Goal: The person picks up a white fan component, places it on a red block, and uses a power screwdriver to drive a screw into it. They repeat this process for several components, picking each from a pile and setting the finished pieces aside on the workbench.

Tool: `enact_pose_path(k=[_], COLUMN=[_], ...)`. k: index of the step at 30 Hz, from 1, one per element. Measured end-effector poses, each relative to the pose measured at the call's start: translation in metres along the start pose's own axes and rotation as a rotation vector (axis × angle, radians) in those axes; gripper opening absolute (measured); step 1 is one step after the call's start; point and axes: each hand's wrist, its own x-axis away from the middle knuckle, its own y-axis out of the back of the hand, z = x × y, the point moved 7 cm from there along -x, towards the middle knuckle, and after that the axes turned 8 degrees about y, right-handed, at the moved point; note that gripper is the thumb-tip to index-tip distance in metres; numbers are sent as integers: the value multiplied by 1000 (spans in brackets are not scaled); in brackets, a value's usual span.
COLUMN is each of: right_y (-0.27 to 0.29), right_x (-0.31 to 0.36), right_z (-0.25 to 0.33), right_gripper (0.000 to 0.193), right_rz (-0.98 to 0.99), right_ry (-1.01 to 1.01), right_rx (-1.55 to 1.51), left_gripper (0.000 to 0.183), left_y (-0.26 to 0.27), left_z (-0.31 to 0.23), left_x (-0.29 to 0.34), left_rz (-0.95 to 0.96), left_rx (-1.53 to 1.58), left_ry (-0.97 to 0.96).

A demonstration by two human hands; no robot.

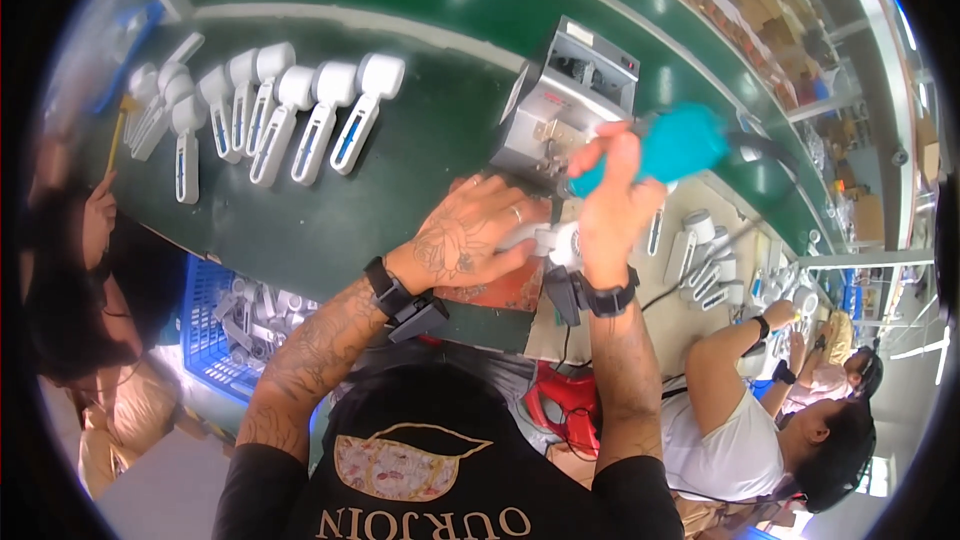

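Observation:
My right hand (612, 205) is closed around a teal electric screwdriver (680, 145), blurred by motion. Its narrow end points left toward the front of a grey screw feeder (575, 90). My left hand (465, 235) lies palm down, fingers closed over a white round-headed device (565, 243). That device rests on a reddish-brown mat (490, 292) at the bench's near edge. The two hands hide much of its shape. Just beyond my hands stands the feeder, with small metal parts on its front.
White devices with slotted handles (318, 125) lie in a row on the green bench (420, 130); more (700, 250) lie to the right. A blue basket (205, 330) of white parts stands below left. A dark cord (765, 152) trails from the screwdriver. Co-workers (730, 410) sit on both sides.

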Motion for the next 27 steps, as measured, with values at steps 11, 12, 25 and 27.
enact_pose_path(k=[11,12,25,27], right_y=[31,32,26,31], right_x=[49,51,62,63], right_z=[13,11,-12,-11], right_gripper=[45,45,34,33], right_rz=[5,4,24,10], right_ry=[-17,-19,9,16], right_rx=[-159,-159,-252,-269], left_gripper=[36,36,41,37], left_y=[-3,-3,-4,-4], left_z=[-2,-2,-4,-7], left_x=[-3,-3,-5,-8], left_rz=[13,15,48,62], left_rx=[17,17,-5,15], left_ry=[47,47,17,22])
